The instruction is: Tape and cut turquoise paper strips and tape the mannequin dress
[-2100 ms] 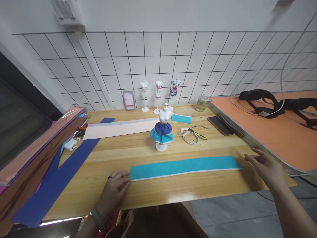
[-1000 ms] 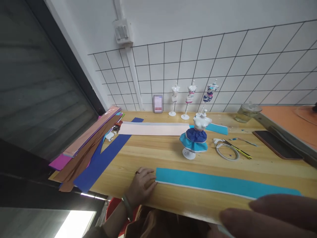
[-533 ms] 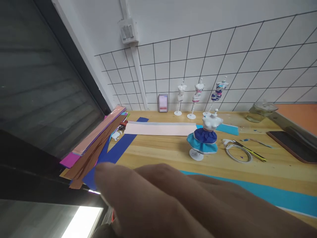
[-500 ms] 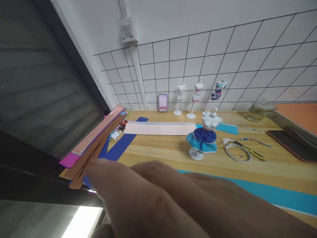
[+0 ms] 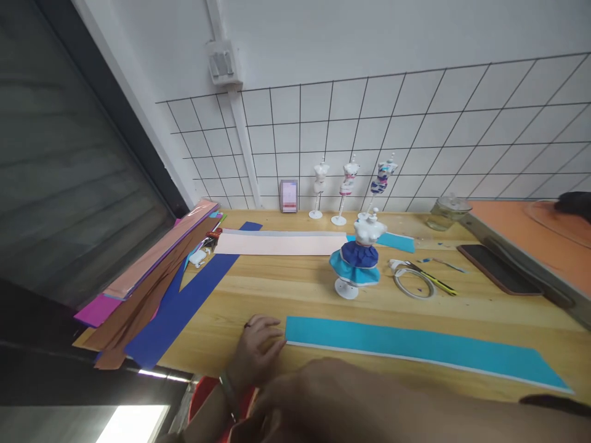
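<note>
My left hand, with a ring and a bracelet, rests on the wooden table at the left end of a turquoise strip. Its fingers are stretched out, the tips right by the strip's end. Whether they touch it I cannot tell. Close to the camera, my right hand is large and blurred, its fingers hidden low in the picture. Beyond the strip stands a small white mannequin in a ruffled skirt of dark blue over turquoise.
At the left lie a dark blue strip and stacked coloured sheets. A pale pink strip spans the back. To the right are a coiled white cable, a yellow-black cutter, a dark phone and a glass jar.
My right hand, which filled the lower middle of the view, has dropped lower. My left hand and the whole turquoise strip now show. The camera view has shifted slightly right.
</note>
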Demonstrator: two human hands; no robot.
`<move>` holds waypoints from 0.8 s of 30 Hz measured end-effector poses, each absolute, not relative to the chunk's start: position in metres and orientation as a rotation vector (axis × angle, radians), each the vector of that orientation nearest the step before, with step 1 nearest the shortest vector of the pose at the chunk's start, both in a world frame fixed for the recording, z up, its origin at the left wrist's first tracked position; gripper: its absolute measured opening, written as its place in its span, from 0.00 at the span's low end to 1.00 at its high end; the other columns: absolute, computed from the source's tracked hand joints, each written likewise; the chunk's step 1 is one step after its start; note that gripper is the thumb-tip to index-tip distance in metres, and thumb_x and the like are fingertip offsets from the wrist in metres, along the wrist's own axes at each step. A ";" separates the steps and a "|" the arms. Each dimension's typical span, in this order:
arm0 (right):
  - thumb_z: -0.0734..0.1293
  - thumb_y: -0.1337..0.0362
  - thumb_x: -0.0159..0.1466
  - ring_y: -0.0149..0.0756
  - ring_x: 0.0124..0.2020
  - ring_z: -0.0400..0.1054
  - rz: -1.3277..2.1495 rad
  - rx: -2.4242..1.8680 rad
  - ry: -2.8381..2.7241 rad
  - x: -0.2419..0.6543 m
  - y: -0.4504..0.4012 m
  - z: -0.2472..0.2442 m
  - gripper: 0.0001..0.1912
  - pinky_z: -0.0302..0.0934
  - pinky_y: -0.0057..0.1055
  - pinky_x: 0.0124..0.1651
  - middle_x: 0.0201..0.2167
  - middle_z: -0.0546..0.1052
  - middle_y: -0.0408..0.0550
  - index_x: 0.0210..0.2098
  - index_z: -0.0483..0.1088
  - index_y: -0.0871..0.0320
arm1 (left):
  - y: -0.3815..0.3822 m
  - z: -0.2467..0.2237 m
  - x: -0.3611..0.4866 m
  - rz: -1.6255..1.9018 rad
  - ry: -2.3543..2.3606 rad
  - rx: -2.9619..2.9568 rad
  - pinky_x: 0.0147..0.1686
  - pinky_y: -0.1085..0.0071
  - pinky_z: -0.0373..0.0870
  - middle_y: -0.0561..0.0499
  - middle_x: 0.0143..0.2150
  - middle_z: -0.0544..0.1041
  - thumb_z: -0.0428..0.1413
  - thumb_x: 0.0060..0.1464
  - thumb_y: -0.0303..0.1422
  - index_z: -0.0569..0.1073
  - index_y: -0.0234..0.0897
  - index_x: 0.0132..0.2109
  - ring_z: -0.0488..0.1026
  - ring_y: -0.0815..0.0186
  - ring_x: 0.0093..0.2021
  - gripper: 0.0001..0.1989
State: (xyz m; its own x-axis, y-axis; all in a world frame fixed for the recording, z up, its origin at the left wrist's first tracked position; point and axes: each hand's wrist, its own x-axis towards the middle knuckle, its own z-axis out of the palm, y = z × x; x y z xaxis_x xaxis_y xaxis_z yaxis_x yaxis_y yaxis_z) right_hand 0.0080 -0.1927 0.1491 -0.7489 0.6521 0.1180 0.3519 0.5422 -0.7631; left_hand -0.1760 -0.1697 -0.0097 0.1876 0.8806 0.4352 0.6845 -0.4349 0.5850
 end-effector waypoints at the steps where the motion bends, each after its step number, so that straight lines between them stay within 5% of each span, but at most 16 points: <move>1: 0.57 0.58 0.60 0.26 0.18 0.66 1.076 -0.837 -2.409 0.026 -0.185 0.143 0.15 0.59 0.24 0.26 0.18 0.75 0.38 0.30 0.74 0.55 | -0.170 -0.006 -0.177 1.098 1.505 2.171 0.43 0.59 0.66 0.46 0.38 0.75 0.54 0.50 0.33 0.74 0.39 0.34 0.70 0.61 0.41 0.05; 4: 0.59 0.64 0.59 0.29 0.22 0.69 1.160 -1.046 -2.405 0.076 -0.163 0.113 0.13 0.59 0.22 0.25 0.22 0.77 0.40 0.30 0.75 0.54 | -0.163 0.011 -0.179 1.143 1.522 2.071 0.44 0.61 0.66 0.47 0.38 0.75 0.53 0.52 0.32 0.74 0.39 0.35 0.70 0.63 0.42 0.06; 8: 0.60 0.62 0.58 0.41 0.38 0.72 1.035 -1.497 -2.171 0.125 -0.140 0.056 0.16 0.63 0.29 0.38 0.37 0.78 0.49 0.42 0.73 0.55 | -0.132 0.051 -0.158 1.323 1.533 1.970 0.45 0.62 0.66 0.47 0.40 0.74 0.54 0.51 0.34 0.72 0.38 0.41 0.69 0.62 0.43 0.10; 15: 0.57 0.55 0.62 0.39 0.43 0.70 0.847 -1.504 -1.957 0.151 -0.143 0.010 0.18 0.62 0.29 0.45 0.41 0.77 0.51 0.40 0.72 0.57 | -0.072 0.106 -0.064 1.431 1.311 1.968 0.51 0.59 0.59 0.44 0.53 0.66 0.59 0.45 0.39 0.54 0.43 0.60 0.61 0.58 0.54 0.36; 20: 0.58 0.53 0.61 0.33 0.28 0.69 0.630 -1.489 -1.818 0.159 -0.163 -0.020 0.17 0.62 0.22 0.32 0.24 0.75 0.45 0.25 0.69 0.57 | -0.049 0.110 -0.026 1.430 1.333 1.877 0.52 0.58 0.56 0.45 0.52 0.66 0.62 0.40 0.41 0.50 0.45 0.61 0.59 0.56 0.55 0.43; 24: 0.57 0.52 0.61 0.26 0.15 0.56 0.348 -1.452 -1.752 0.165 -0.169 -0.031 0.24 0.53 0.21 0.20 0.11 0.58 0.39 0.13 0.57 0.57 | -0.039 0.105 -0.015 1.428 1.298 1.805 0.50 0.60 0.57 0.49 0.44 0.70 0.63 0.39 0.38 0.52 0.45 0.61 0.63 0.58 0.50 0.43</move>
